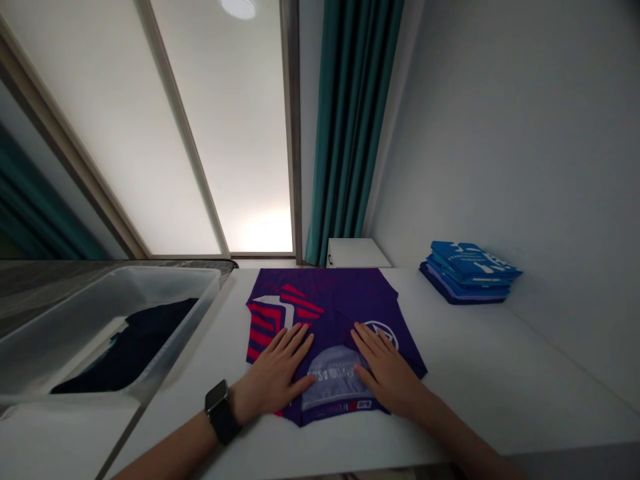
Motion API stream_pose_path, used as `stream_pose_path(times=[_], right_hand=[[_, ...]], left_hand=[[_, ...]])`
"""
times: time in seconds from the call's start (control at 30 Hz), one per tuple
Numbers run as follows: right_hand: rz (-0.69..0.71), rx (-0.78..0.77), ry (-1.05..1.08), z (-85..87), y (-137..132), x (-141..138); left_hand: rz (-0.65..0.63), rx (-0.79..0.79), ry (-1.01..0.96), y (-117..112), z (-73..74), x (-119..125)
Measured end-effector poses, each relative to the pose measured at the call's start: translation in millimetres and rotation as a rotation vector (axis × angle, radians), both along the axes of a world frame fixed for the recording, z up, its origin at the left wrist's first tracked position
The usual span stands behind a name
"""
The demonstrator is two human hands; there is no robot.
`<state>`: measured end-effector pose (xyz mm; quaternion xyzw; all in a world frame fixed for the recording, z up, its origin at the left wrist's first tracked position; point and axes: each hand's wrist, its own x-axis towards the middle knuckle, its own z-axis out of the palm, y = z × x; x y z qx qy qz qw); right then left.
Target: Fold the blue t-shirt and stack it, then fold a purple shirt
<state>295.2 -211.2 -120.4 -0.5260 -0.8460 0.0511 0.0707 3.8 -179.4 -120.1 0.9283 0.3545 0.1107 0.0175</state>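
A purple jersey (320, 293) with red stripes and white print lies on the white table, its near part folded over and its collar end towards me. My left hand (274, 370) rests flat on the left side of the jersey, fingers stretched out, with a black watch on the wrist. Flat on the right side, beside a round white emblem (383, 332), lies my right hand (387, 367), its fingers spread. Between the hands a pale greyish-blue panel (335, 377) of the jersey shows. Neither hand grips the cloth.
At the right, against the wall, stands a stack of folded blue and purple clothes (467, 270). A translucent plastic bin (175, 277) with dark cloth (135, 347) inside is at the left. Behind the table are a small white cabinet (357, 252) and a teal curtain (353, 133).
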Motion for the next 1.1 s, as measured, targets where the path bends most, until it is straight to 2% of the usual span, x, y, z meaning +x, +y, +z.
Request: stream_pose_path(times=[0.17,0.27,0.53,0.73,0.87,1.0,1.1], right_hand=[[-0.013,0.011,-0.003,-6.3,-18,-3],[-0.033,0.003,-0.007,-8.7,-21,-5],[-0.064,0.014,-0.004,-9.9,-26,-7],[-0.061,0.028,-0.01,-13.5,-26,-6],[-0.058,0.035,0.0,-13.3,-27,-6],[-0.058,0.029,0.01,-12.9,-26,-6],[-0.06,0.028,0.007,-16.5,-26,-6]], left_hand=[[-0.028,-0.01,0.03,3,9.6,-1],[-0.017,0.013,0.009,-5,14.7,4],[-0.025,-0.049,-0.031,-43,3.1,16],[-0.038,-0.064,0.008,-47,12.8,12],[-0.007,-0.029,-0.001,-43,18.0,-7],[0.065,0.008,0.026,-42,16.3,-46],[0.072,-0.013,0.069,-45,14.9,-72]])
